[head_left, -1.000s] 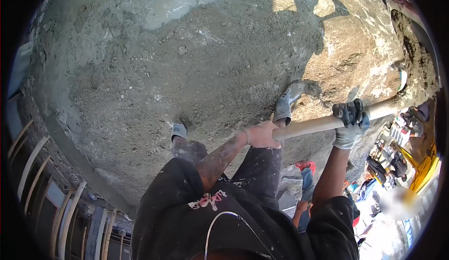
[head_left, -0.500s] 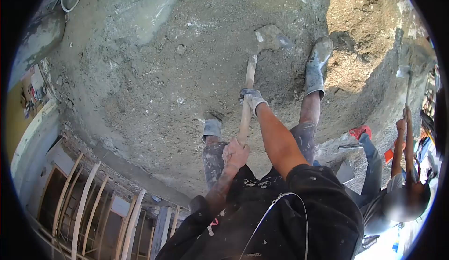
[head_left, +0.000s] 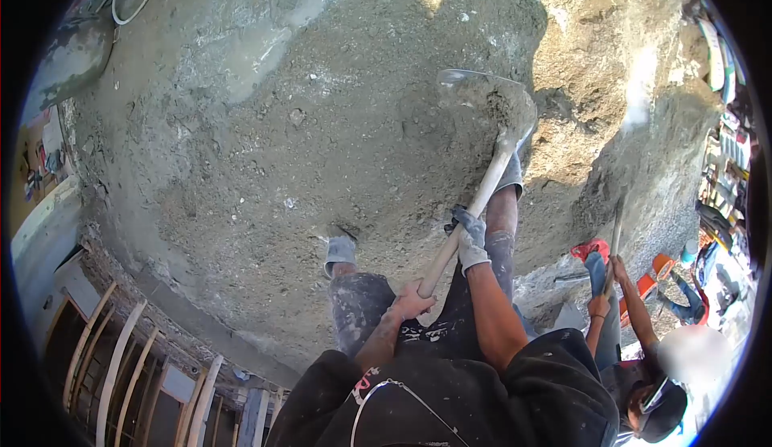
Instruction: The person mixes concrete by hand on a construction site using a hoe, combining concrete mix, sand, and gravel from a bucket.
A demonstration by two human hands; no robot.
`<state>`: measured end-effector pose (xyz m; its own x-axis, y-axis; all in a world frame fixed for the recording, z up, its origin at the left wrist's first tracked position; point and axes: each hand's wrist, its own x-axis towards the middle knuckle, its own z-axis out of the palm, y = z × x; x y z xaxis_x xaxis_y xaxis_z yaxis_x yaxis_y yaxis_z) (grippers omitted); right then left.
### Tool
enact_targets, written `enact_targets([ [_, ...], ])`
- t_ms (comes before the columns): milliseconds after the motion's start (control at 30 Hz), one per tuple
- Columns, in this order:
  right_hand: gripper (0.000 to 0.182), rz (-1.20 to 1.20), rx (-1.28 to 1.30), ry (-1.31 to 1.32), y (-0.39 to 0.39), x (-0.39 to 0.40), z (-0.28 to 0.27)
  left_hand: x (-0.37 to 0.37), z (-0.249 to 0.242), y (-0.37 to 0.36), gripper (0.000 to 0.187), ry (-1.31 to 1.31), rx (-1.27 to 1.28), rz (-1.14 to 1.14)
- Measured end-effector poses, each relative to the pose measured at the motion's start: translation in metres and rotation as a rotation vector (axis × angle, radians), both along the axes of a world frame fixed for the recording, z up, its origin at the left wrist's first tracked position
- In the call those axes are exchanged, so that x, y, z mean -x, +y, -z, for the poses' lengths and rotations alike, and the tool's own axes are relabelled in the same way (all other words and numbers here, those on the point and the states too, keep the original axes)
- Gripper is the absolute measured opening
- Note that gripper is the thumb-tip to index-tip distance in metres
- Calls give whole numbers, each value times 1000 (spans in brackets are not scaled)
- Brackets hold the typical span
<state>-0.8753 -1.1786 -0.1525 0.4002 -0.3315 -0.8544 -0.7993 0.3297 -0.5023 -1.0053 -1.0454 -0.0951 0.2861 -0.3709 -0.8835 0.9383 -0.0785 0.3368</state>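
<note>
Shovel (head_left: 474, 198) is clasped in a closed grip, bare left hand (head_left: 412, 300) low, gloved right hand (head_left: 470, 236) higher.

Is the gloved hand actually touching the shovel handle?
Touching. The head view shows the gloved right hand wrapped around the wooden shovel handle, fingers closed over it with no gap.

Open concrete mix (head_left: 305, 141) ahead and left, co-worker (head_left: 635, 342) crowding right, wooden railing (head_left: 121, 367) behind left
</note>
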Motion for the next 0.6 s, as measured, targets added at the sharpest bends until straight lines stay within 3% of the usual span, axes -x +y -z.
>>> enact_targets([
  [67,19,-62,90,-31,-14,-36,-21,-29,5,-26,22,-54,43,-45],
  [133,18,-95,160,-237,-32,-63,-33,-56,-3,-45,22,-8,154,-114],
  [233,17,-175,69,-173,-54,-82,-35,-80,-31,-64,21,-13,164,-204],
  [400,21,-183,-104,-56,-14,-60,-61,-41,-75,-45,20,-6,42,-322],
  [533,25,-362,-204,120,30,-8,-46,-8,-89,-33,18,99,94,-591],
  [567,25,-534,-153,280,41,4,-50,-9,-86,-34,18,157,61,-650],
  [600,26,-694,-76,248,39,35,-31,-9,-82,-33,18,215,33,-707],
])
